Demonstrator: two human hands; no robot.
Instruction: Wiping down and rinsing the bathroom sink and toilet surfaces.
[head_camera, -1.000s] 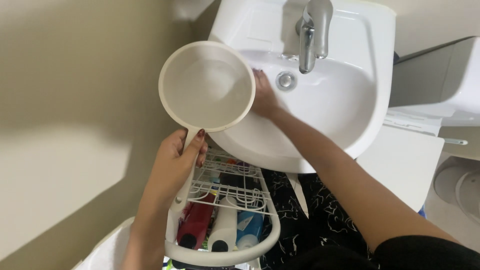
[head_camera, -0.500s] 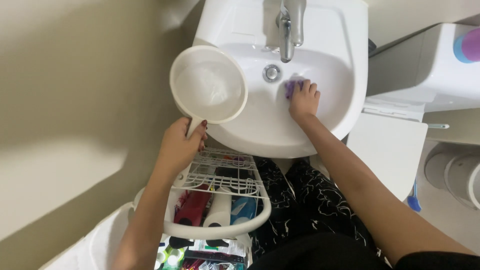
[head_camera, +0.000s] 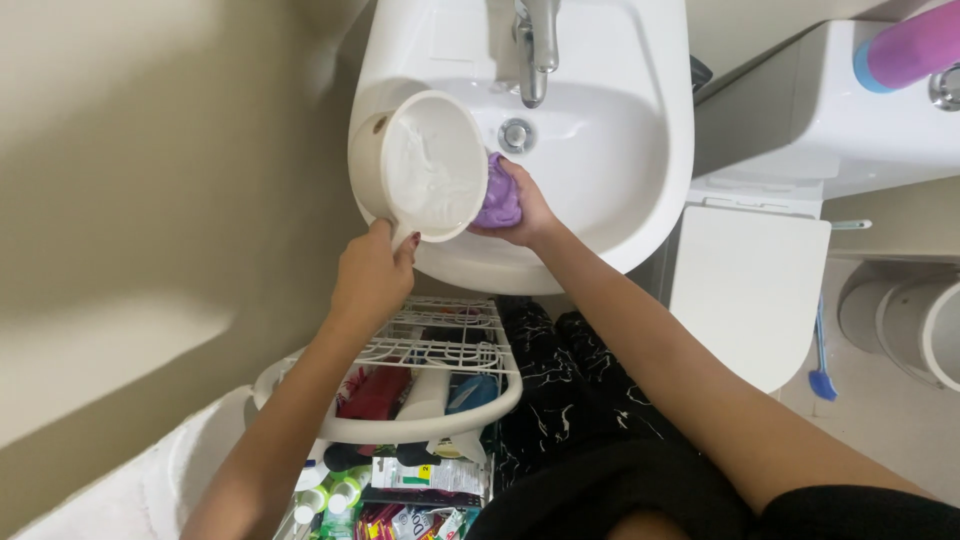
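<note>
The left hand (head_camera: 372, 278) grips the handle of the light, rigid, likely wet-slick plastic dipper (head_camera: 420, 165), tilted over the sink (head_camera: 640, 200), while the right hand (head_camera: 525, 210) presses a soft purple cloth (head_camera: 497, 195) against its rim.

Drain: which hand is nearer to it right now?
Right. The right hand is down in the sink, gripping a purple cloth just below the drain. The left hand holds the scoop by its handle at the sink's front rim, farther off.
</note>
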